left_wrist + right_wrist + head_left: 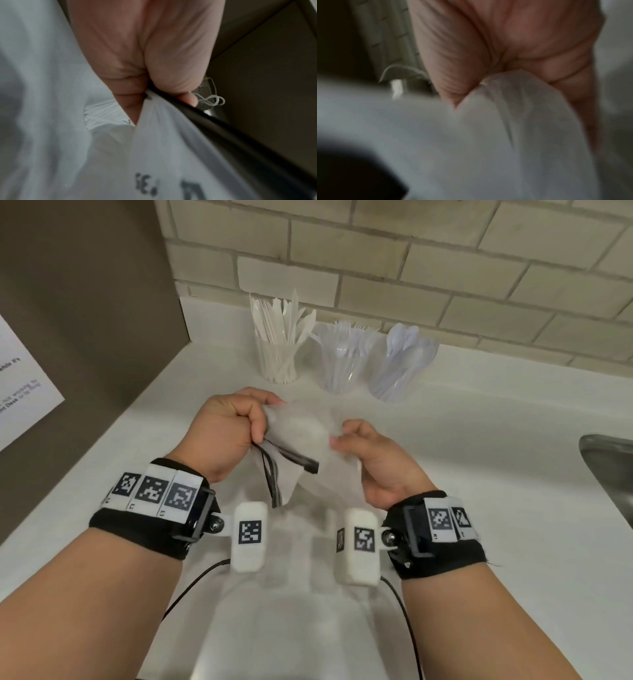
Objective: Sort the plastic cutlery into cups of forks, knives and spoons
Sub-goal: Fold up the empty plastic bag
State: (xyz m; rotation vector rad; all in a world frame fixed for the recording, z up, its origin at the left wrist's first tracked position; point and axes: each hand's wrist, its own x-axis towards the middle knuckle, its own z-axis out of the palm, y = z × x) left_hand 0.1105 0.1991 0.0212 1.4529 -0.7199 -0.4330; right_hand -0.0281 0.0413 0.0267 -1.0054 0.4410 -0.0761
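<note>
head view first, from my left: a paper sheet [24,378] with print hangs on the brown panel [85,302] at the edge of the white counter [479,474]. my left hand [226,429] is above the counter, fingers curled tight round the top of a thin clear plastic bag [301,436] and its black drawstring [294,460], whose loops dangle below my fist. the left wrist view shows the same grip close up, the black band [214,128] running out from under my thumb, and dark print on the bag film too blurred to read. just right of that, my right hand [376,463] pinches the other side of the bag between thumb and curled fingers; the bag hangs between both hands. whether any cutlery is inside it i cannot tell.

behind the bag, by the tiled wall [411,251], three clear cups stand in a row: the cup of knives [277,354] on the left, the cup of forks [342,361] in the middle, the cup of spoons [400,368] on the right, the last two nearly touching. far right, a metal sink [609,467] edge shows.
</note>
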